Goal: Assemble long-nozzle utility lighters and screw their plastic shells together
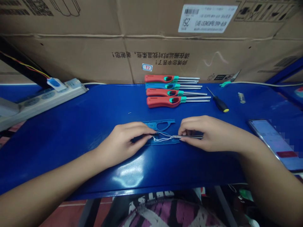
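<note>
The bare left forearm point(61, 181) slants in from the near left of the open blue plastic casing point(152, 124); the left hand point(125, 138), back upward, pinches thumb and forefinger over it. The bare right forearm point(267, 164) enters from its near right, wrist bent, the right hand point(210, 134) pinching beside its right end.

Dim, soft light; white glare on blue tabletop point(201, 170); blocky pixelation at right of phone point(272, 142).
</note>
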Demonstrator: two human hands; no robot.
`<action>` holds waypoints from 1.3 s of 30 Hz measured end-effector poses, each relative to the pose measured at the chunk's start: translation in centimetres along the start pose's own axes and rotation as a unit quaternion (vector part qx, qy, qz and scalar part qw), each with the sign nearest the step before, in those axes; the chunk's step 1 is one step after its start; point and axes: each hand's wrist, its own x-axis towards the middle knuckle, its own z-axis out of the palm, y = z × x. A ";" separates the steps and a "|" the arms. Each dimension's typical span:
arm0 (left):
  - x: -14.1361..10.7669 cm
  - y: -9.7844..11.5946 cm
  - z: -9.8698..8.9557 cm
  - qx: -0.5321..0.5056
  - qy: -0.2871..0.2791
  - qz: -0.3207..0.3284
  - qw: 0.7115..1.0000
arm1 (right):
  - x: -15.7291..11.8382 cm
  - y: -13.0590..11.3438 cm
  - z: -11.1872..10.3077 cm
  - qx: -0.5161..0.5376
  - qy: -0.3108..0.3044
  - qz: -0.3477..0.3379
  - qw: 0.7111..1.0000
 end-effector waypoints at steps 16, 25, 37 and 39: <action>0.0 0.2 0.4 -0.009 -0.024 0.026 0.999 | 0.0 0.5 0.3 -0.020 -0.035 -0.034 0.999; 0.1 0.2 0.4 -0.016 -0.028 0.015 0.999 | 0.3 -0.1 1.0 -0.088 -0.025 -0.014 0.996; -0.1 0.2 0.6 0.005 -0.004 0.019 1.000 | 1.0 -1.4 2.1 -0.007 0.031 0.020 0.999; -0.2 0.3 0.7 0.006 0.003 0.022 1.000 | 1.2 -1.4 2.5 0.001 0.033 0.019 0.999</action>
